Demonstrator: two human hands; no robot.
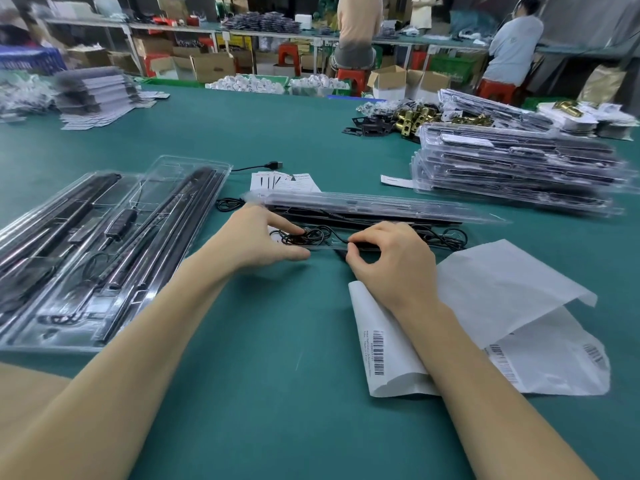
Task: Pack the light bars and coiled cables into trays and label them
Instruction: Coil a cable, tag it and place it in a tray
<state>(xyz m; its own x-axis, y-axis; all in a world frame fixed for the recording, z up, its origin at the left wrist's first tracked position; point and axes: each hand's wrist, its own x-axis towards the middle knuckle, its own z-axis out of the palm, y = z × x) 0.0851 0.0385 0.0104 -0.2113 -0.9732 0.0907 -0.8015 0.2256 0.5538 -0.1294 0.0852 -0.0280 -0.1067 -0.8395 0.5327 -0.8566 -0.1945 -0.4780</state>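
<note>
Mid-batch: one tray being filled, many packed.
Left hand [263, 237] and right hand [388, 258] pinch the cable [311, 235] at the centre tray [381, 206]; stack [519, 168] done, labels [377, 351] unused.

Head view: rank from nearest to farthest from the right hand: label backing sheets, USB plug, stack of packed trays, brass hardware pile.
From the right hand:
1. label backing sheets, just beside and under the wrist, near right.
2. USB plug, beyond the hands, slightly left.
3. stack of packed trays, far right.
4. brass hardware pile, behind that stack, farther back.
</note>
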